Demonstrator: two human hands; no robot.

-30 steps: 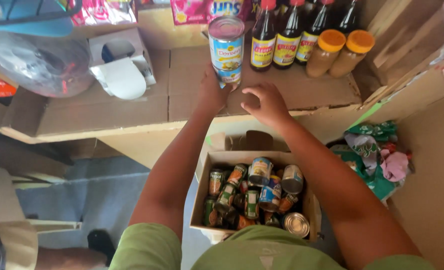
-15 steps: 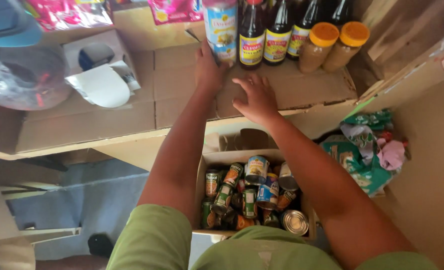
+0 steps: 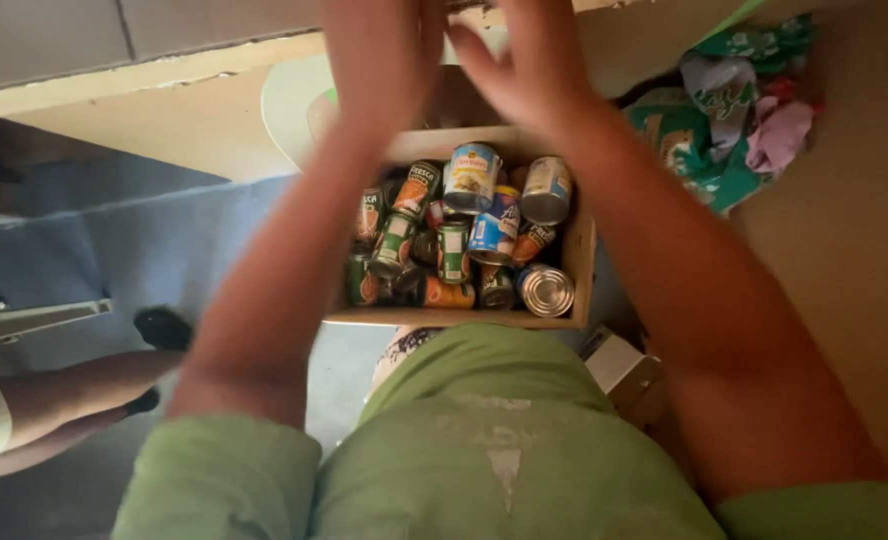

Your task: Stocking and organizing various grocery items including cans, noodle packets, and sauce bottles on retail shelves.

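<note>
Two hands hovering over cans (image 3: 469,235) in box (image 3: 454,318) | left hand (image 3: 384,55) spread wide, holding nothing | right hand (image 3: 524,70) likewise | risk: loosely heaped cans rolling when grabbed

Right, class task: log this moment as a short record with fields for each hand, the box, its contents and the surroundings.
left hand: raised above the box, blurred, holds nothing visible
right hand: raised beside it, fingers spread, empty
box: open brown cardboard box on the floor
contents: mixed metal food cans, loosely piled
surroundings: crumpled green plastic wrappers to the right
</note>
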